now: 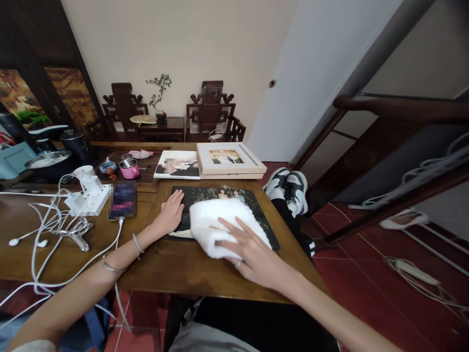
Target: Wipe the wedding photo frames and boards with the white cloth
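Observation:
A dark photo print (pixel 262 215) of two people among leaves lies flat on the wooden table. My left hand (pixel 171 211) rests with its fingers stretched flat along the left edge of the print. In my right hand (pixel 252 249) is a folded white towel (pixel 220 215), gripped at its near side and spread over the middle of the print. The towel covers much of the picture, and part of my right thumb is hidden under it.
Behind the print are a pale framed picture (pixel 252 159) and a white-edged photo (pixel 163 168). To the left are a phone (pixel 122 201), a power strip (pixel 91 198), tangled white cables and a pink cup (pixel 129 169). A person's sneakers (pixel 295 188) show beyond the table's right edge.

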{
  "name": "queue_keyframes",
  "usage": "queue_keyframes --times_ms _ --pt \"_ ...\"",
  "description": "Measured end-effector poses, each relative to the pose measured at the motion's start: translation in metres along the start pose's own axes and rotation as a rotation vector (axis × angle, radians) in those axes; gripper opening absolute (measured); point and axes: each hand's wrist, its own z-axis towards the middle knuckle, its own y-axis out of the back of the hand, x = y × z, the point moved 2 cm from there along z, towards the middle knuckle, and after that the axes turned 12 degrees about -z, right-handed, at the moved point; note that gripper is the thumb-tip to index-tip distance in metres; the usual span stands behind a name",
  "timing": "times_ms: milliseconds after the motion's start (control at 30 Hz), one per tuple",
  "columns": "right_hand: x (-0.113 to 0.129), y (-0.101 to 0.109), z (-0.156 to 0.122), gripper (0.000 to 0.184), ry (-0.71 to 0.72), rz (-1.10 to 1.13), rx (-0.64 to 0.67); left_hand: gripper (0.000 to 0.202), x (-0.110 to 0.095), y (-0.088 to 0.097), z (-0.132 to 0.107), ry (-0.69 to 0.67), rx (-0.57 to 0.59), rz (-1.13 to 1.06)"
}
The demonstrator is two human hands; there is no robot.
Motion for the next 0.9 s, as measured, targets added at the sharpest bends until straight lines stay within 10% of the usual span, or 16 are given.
queue_keyframes --times_ms 200,400,633,900 --pt "-0.062 -0.012 0.046 0.041 -0.275 -0.149 0.025 0.047 0.000 0.000 0.000 0.006 -0.002 -0.020" --pt "-0.024 -0.010 0.080 0.045 -0.200 -0.161 0.059 0.054 -0.004 0.004 -0.003 -0.099 -0.108 -0.265" --pt "0.014 0.009 0.040 0.036 0.193 0.097 0.027 0.065 -0.007 0.009 -0.003 -0.122 -0.212 -0.361" --pt "-0.050 0.002 0.006 0.033 -0.166 0.152 -0.066 0.049 -0.012 0.001 -0.006 -0.081 -0.059 -0.125"
